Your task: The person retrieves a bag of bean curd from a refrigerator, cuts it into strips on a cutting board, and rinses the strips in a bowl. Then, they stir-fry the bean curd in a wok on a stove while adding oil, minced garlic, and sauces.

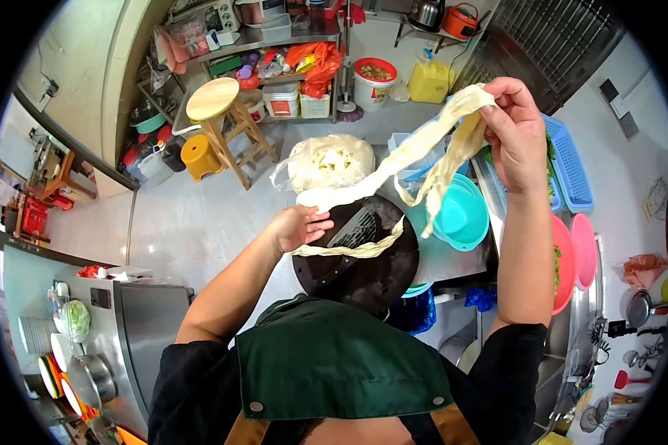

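A long, soft, cream-coloured strip [393, 162], folded like bean curd skin, stretches between my hands. My right hand [516, 137], raised at the right, pinches its upper end, and a loose tail droops beneath. My left hand [300, 225] is lower, closed on the other end over the near-round dark chopping board [371, 285]. On that board lies a cleaver [355, 231] with markings on its blade. A second cream strip [364, 251] curves across the board, passing close to my left wrist. Behind the board stands an open plastic bag [308, 178] with pale cut pieces [334, 160] inside.
Turquoise bowls [464, 222] sit right of the board on a metal counter [453, 271]. Further right are a blue basket [571, 167] and a red basin [562, 271] with greens. A wooden stool [214, 100], a yellow stool [200, 156] and a loaded shelf [274, 41] stand beyond.
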### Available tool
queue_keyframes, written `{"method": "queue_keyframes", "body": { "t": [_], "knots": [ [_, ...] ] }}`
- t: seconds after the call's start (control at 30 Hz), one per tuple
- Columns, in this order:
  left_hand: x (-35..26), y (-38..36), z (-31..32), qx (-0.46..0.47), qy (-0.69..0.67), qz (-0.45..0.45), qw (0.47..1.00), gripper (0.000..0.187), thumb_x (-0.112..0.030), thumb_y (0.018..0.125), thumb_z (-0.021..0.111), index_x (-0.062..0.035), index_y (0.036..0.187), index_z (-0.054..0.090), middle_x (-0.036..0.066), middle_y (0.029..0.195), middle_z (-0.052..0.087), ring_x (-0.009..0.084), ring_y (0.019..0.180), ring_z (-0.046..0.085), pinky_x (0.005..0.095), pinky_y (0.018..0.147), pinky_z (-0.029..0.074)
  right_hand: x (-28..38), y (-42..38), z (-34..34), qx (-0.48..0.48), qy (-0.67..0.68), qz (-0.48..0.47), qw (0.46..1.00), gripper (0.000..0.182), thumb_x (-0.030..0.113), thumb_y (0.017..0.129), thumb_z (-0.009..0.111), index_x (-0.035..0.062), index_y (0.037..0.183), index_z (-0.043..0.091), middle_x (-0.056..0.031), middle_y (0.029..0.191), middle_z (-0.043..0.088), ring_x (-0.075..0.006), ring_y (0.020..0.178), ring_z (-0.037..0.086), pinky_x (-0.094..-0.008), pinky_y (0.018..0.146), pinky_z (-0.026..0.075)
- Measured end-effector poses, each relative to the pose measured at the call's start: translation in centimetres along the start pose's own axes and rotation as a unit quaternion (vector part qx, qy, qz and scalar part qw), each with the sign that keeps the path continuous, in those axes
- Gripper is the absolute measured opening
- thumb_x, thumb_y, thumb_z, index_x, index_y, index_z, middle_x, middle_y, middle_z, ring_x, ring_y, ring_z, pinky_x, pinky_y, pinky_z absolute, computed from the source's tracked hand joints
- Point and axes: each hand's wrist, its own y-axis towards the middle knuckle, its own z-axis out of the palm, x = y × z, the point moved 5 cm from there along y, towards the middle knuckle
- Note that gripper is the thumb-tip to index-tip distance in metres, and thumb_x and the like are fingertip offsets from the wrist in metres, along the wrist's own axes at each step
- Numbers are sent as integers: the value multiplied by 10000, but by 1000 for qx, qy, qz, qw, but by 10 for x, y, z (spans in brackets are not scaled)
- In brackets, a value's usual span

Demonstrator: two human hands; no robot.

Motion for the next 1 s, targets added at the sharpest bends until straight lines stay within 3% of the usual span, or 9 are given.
{"method": "queue_keyframes", "body": {
  "t": [0.13, 0.2, 0.33, 0.43, 0.5, 0.6, 0.73, 0.87, 1.0],
  "knots": [
    [8, 12, 4, -130, 185, 1, 974, 393, -226, 813, 546, -47, 1143, 428, 64, 1077, 505, 179, 955, 494, 286, 740, 435, 1, -6, 7, 16, 13, 4, 1000, 177, 20, 751, 578, 61, 912, 517, 12, 823, 555, -40, 722, 502, -155, 607, 386],
    [-20, 0, 45, -131, 319, 155, 926, 538, -241, 764, 623, -63, 1219, 397, 45, 1122, 479, 137, 905, 478, 251, 730, 411, -5, -10, 13, 45, 3, 5, 999, 177, -4, 736, 577, 36, 895, 512, -6, 823, 560, -81, 794, 533, -197, 712, 424],
    [-64, -46, 164, 110, 399, 464, 783, 708, -243, 676, 714, -23, 1248, 358, 65, 1111, 525, 142, 846, 491, 268, 801, 406, -20, -18, 30, 106, -41, 31, 993, 159, 11, 720, 584, 47, 865, 530, 30, 767, 515, -37, 695, 462, -173, 608, 370],
    [-77, -54, 206, 146, 444, 479, 743, 510, -203, 691, 675, -4, 1119, 482, 109, 1010, 570, 158, 807, 525, 273, 722, 425, -33, -26, 28, 122, -88, 62, 987, 148, 27, 712, 585, 49, 848, 533, 53, 725, 481, -18, 631, 412, -168, 547, 334],
    [-86, -43, 212, 44, 521, 475, 708, 265, -170, 710, 612, 8, 903, 571, 147, 811, 595, 207, 689, 564, 306, 614, 436, -44, -33, 18, 112, -123, 86, 982, 229, 35, 706, 583, 47, 924, 512, 49, 736, 490, -21, 611, 408, -177, 528, 336],
    [-94, -38, 230, 50, 511, 482, 710, 103, -88, 751, 552, 5, 793, 543, 11, 657, 539, 62, 593, 473, 231, 535, 396, -48, -48, -2, 75, -174, 62, 980, 390, 37, 684, 606, 64, 1052, 478, 31, 771, 495, -15, 610, 400, -175, 528, 339],
    [-87, -43, 263, 54, 530, 491, 689, 136, -114, 758, 572, 13, 782, 531, 29, 650, 553, 69, 568, 488, 228, 504, 395, -120, -90, -6, 13, -68, 138, 988, 576, 96, 642, 697, 40, 1152, 434, -30, 959, 539, -98, 810, 505, -224, 697, 409],
    [-76, -46, 273, 116, 423, 415, 797, 169, -155, 800, 571, 2, 837, 517, 43, 713, 573, 99, 622, 561, 216, 524, 454, -175, -128, 26, -11, 15, 188, 982, 538, 95, 644, 722, -1, 1106, 464, -59, 1034, 538, -151, 955, 503, -286, 831, 400],
    [-86, -79, 233, 146, 283, 401, 859, 198, -99, 809, 535, -52, 985, 457, 56, 893, 566, 137, 770, 571, 242, 620, 492, -201, -133, 11, -151, -13, 198, 968, 218, 21, 722, 639, 12, 920, 550, -7, 805, 583, -76, 726, 537, -208, 652, 440]
  ]
}}
